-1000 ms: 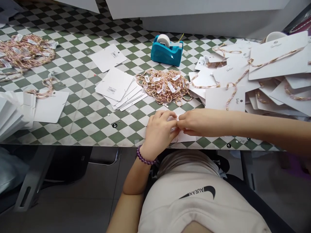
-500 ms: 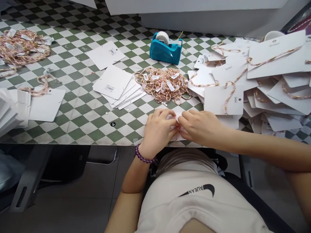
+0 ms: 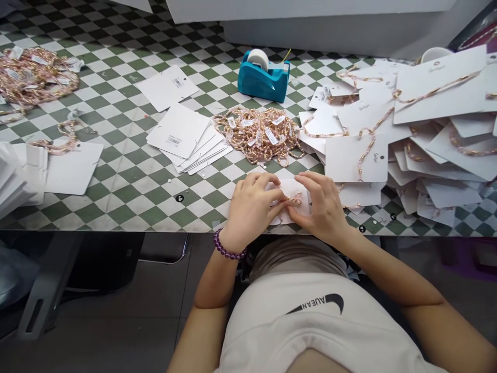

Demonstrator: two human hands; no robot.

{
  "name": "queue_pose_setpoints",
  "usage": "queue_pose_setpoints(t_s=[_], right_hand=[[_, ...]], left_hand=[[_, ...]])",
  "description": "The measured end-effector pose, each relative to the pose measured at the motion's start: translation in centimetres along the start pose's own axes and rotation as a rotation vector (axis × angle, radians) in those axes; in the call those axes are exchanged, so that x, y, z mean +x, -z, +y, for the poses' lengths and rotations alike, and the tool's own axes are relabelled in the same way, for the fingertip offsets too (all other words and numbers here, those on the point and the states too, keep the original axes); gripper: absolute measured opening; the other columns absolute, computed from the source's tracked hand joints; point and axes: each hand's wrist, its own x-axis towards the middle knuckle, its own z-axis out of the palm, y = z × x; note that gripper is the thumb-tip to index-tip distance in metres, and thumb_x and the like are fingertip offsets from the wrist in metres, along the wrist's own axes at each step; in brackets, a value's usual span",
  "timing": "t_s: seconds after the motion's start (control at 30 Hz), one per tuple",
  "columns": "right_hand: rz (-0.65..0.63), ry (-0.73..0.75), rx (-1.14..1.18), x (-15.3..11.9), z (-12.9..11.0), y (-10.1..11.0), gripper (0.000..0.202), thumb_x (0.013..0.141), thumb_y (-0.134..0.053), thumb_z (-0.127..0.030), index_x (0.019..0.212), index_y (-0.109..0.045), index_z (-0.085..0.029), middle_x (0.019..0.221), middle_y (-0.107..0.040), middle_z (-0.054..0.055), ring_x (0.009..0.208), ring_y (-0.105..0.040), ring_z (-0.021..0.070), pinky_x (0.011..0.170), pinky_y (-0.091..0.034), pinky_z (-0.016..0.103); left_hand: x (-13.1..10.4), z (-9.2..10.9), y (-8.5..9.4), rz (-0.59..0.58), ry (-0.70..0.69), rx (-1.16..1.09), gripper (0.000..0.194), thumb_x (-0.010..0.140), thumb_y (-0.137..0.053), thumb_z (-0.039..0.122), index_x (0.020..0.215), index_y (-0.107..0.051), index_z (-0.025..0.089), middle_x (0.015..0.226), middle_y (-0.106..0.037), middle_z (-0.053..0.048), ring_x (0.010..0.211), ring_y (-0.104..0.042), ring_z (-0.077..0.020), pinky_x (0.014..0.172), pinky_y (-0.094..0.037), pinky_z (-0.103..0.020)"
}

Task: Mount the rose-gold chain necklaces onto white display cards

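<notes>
At the near edge of a diamond-patterned desk (image 3: pixel 132 207), a white card (image 3: pixel 286 187) lies beneath both grips, a pink-and-gold beaded strand (image 3: pixel 297 199) bunched above its surface. The left grip (image 3: pixel 250 207) appears closed on the strand's left end, thumb and forefinger together; the right grip (image 3: pixel 325 210) is parted, its fingers over the card's right side, its thumb close to the beads. The step in hand looks to be settling the strand on the card; the next move seems to call for a steady left hold and a light right touch to spread the beads. Just beyond lies a tagged bead heap (image 3: pixel 261 147), with a card stack (image 3: pixel 176 127) to its left
</notes>
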Motion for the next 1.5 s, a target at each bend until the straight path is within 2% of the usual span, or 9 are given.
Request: queue_pose_setpoints(t_s=[0.23, 0.47, 0.67, 0.87, 1.0, 1.13, 1.3, 1.4, 1.5], right_hand=[[0.049, 0.065, 0.134, -0.1, 0.3, -0.6, 0.033, 0.082, -0.066, -0.014, 0.111, -0.052, -0.021, 0.097, -0.068, 0.006, 0.103, -0.063, 0.0252, 0.092, -0.053, 0.04], [0.027, 0.067, 0.192, 0.0, -0.1, -0.6, 0.032, 0.084, -0.062, -0.011, 0.111, -0.048, -0.021, 0.093, -0.068, 0.004, 0.087, -0.064, 0.0188, 0.08, -0.053, 0.033], [0.0, 0.021, 0.18, 0.1, -0.3, -0.5, 0.026, 0.085, -0.06, -0.013, 0.108, -0.049, -0.02, 0.087, -0.068, 0.003, 0.079, -0.065, 0.0167, 0.074, -0.052, 0.029], [-0.127, -0.019, 0.234, 0.9, -0.1, 0.4, 0.02, 0.085, -0.057, -0.012, 0.103, -0.054, -0.02, 0.086, -0.07, 0.004, 0.079, -0.066, 0.018, 0.074, -0.052, 0.031], [-0.228, -0.101, 0.355, 1.4, 0.3, 1.0, 0.018, 0.086, -0.058, -0.015, 0.103, -0.057, -0.02, 0.09, -0.071, 0.004, 0.081, -0.068, 0.0176, 0.074, -0.053, 0.031], [-0.242, -0.189, 0.439, 1.5, 0.5, 1.0, 0.015, 0.086, -0.06, -0.017, 0.101, -0.058, -0.02, 0.093, -0.071, 0.003, 0.082, -0.069, 0.0149, 0.072, -0.052, 0.026], [-0.302, -0.304, 0.432, 2.4, -0.1, 1.2, 0.013, 0.084, -0.06, -0.018, 0.096, -0.057, -0.019, 0.086, -0.069, 0.002, 0.076, -0.067, 0.0137, 0.067, -0.049, 0.024], [-0.419, -0.389, 0.483, 3.6, 0.1, 1.7, 0.018, 0.082, -0.061, -0.02, 0.1, -0.055, -0.019, 0.078, -0.067, 0.0, 0.07, -0.064, 0.0133, 0.064, -0.047, 0.024], [-0.612, -0.466, 0.609, 5.0, 0.9, 2.3, 0.027, 0.082, -0.061, -0.022, 0.107, -0.052, -0.019, 0.076, -0.069, -0.001, 0.07, -0.066, 0.0139, 0.064, -0.047, 0.024]], left_hand=[[-0.2, -0.3, 0.2, -0.032, -0.016, 0.005, 0.019, 0.095, -0.057, 0.038, 0.093, -0.074, 0.029, 0.121, -0.065, -0.003, 0.114, -0.052, -0.026, 0.086, -0.044, -0.041], [-0.2, -0.2, 0.4, -0.067, -0.018, 0.012, 0.019, 0.095, -0.056, 0.033, 0.097, -0.074, 0.028, 0.122, -0.064, -0.003, 0.115, -0.052, -0.0267, 0.091, -0.046, -0.042], [-0.3, 0.0, 0.3, -0.032, -0.007, 0.002, 0.015, 0.093, -0.061, 0.033, 0.097, -0.075, 0.028, 0.12, -0.066, -0.003, 0.113, -0.055, -0.0258, 0.09, -0.048, -0.041], [-0.4, 0.2, 0.2, 0.036, -0.009, 0.009, 0.012, 0.092, -0.063, 0.029, 0.094, -0.075, 0.027, 0.116, -0.069, 0.0, 0.108, -0.058, -0.0226, 0.086, -0.051, -0.037], [-0.4, 0.6, 0.3, 0.034, 0.021, 0.024, 0.011, 0.091, -0.064, 0.028, 0.09, -0.075, 0.026, 0.115, -0.07, 0.0, 0.109, -0.059, -0.0234, 0.085, -0.052, -0.037], [-0.5, 1.0, 0.5, 0.016, 0.031, 0.044, 0.013, 0.091, -0.063, 0.026, 0.084, -0.073, 0.023, 0.116, -0.069, -0.001, 0.11, -0.059, -0.0245, 0.085, -0.052, -0.039], [-0.5, 1.0, 0.3, 0.024, 0.044, 0.068, 0.014, 0.092, -0.061, 0.029, 0.087, -0.073, 0.024, 0.12, -0.067, -0.003, 0.112, -0.057, -0.0255, 0.086, -0.052, -0.039], [-0.5, 1.0, 0.3, 0.022, 0.043, 0.065, 0.014, 0.092, -0.062, 0.031, 0.087, -0.073, 0.025, 0.12, -0.067, -0.003, 0.112, -0.057, -0.0254, 0.087, -0.051, -0.04], [-0.5, 1.0, 0.3, 0.016, 0.041, 0.055, 0.014, 0.092, -0.062, 0.031, 0.087, -0.074, 0.025, 0.12, -0.067, -0.002, 0.113, -0.056, -0.0253, 0.087, -0.05, -0.039]])
